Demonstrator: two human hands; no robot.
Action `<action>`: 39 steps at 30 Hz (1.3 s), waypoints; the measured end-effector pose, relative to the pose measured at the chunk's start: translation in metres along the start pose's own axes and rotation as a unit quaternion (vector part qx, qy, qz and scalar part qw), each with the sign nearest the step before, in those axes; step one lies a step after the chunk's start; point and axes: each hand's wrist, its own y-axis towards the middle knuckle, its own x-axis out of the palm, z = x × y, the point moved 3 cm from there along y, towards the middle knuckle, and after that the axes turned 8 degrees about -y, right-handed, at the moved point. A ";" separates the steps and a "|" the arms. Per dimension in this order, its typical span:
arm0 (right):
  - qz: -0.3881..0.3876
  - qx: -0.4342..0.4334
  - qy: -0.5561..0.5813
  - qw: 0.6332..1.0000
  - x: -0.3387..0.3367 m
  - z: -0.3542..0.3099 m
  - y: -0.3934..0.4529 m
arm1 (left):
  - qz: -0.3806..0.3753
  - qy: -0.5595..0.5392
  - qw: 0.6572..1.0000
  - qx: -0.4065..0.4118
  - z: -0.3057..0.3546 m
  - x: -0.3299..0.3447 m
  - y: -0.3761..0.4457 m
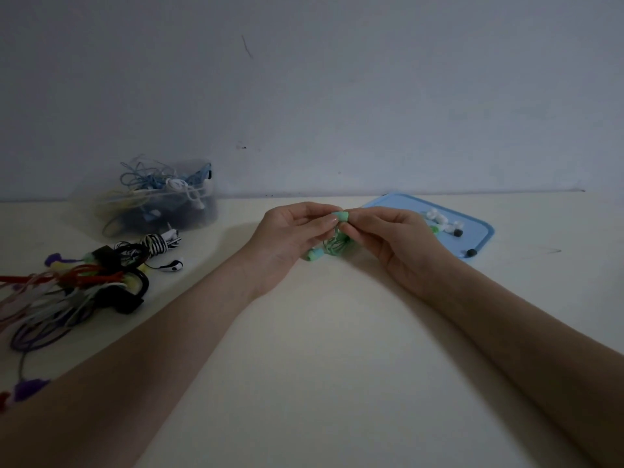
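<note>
While lifted off the table (337, 332), green earbud (341, 216) pinched between left hand (290, 238) and right hand (401, 244) fingertips, probably to pull its tip off; cord (334, 246) dangling below. Blue tray (481, 236) close right for loose tips (435, 217); earphone pile (84, 288), cable bag (158, 197) well left.

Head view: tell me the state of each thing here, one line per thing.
green earphones: cable bunched, one earbud pinched by both hands.
left hand: pinches the earbud.
right hand: pinches the same earbud.
blue tray: flat on the table, holding loose ear tips.
clear bag: stuffed with tangled cables.
earphone pile: on the table, several wound into bundles.
</note>
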 end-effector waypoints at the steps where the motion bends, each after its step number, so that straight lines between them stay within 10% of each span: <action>1: 0.003 0.002 0.004 1.000 0.000 0.001 0.000 | -0.002 -0.010 1.000 -0.005 0.000 0.000 -0.001; 39: 0.000 -0.019 -0.026 0.999 0.000 0.002 0.005 | 0.031 0.093 0.995 0.030 0.003 0.004 -0.004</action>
